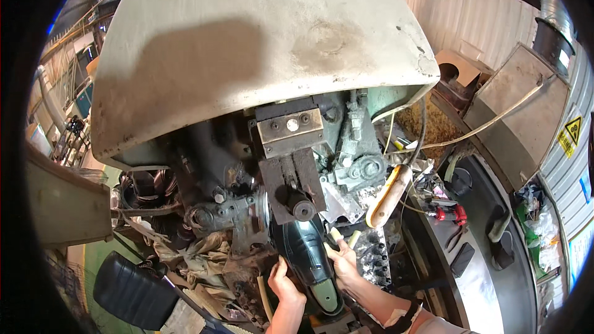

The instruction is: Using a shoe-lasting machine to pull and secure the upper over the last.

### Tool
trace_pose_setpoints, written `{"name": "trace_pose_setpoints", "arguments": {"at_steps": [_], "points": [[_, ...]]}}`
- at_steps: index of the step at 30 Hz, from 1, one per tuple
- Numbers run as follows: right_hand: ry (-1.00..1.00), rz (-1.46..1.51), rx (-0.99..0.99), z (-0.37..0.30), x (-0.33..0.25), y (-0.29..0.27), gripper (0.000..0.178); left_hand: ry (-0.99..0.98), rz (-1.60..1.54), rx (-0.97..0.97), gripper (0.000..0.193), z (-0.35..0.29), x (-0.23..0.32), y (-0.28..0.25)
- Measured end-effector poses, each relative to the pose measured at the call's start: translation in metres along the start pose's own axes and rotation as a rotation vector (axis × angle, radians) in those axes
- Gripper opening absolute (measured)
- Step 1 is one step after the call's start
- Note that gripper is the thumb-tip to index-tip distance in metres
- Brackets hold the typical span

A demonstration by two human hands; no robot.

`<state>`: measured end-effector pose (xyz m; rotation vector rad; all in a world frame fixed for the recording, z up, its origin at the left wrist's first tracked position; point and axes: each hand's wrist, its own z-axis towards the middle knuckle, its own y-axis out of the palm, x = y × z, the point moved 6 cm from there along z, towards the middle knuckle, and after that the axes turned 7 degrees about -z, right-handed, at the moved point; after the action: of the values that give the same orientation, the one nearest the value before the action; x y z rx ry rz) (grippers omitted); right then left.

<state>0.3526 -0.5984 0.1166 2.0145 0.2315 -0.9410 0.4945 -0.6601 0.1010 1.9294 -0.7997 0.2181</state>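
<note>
A black leather shoe sits on a green shoe last, toe pointing into the machine and heel toward me. My left hand grips its left side, fingertips along the upper. On the right side my right hand holds the shoe, fingers pointing forward. Above the toe hangs a dark metal press block with a round roller end. Whether the block touches the toe, I cannot tell. The sole side of the shoe is hidden.
A large beige machine hood overhangs the work. Greasy metal arms flank the shoe. To the right are a wooden-handled tool, a dark bench and a red tool. A black padded seat stands lower left.
</note>
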Motion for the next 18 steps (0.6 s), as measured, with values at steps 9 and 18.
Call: {"name": "trace_pose_setpoints", "arguments": {"at_steps": [9,18], "points": [[-0.02,-0.024,0.004,0.009,0.006,-0.003,0.055,0.081,0.049,-0.023,0.02,0.006,-0.005,-0.004],[-0.072,-0.094,0.052,0.009,0.002,-0.001,0.055,0.162,0.063,-0.091,0.024,0.011,-0.004,-0.001]]}}
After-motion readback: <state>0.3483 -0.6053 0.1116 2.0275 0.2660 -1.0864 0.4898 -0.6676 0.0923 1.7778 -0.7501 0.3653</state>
